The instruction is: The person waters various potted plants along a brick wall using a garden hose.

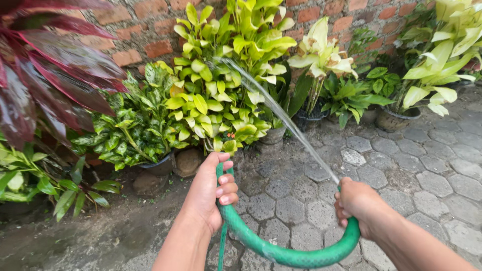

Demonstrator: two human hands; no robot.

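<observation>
A green garden hose (281,253) curves in a loop between my two hands. My left hand (210,190) grips it where it rises near the middle. Around the hose's end my right hand (357,203) is closed, the nozzle hidden in the fist. A thin jet of water (278,113) shoots up and left from that fist onto a bushy yellow-green potted plant (221,100) against the brick wall (145,35).
Dark red leaves (45,75) overhang the left. More potted plants (346,95) and a pale-leaved one (442,65) line the wall to the right. Wet hexagonal pavers (401,165) cover the ground; bare wet soil (100,231) lies at lower left.
</observation>
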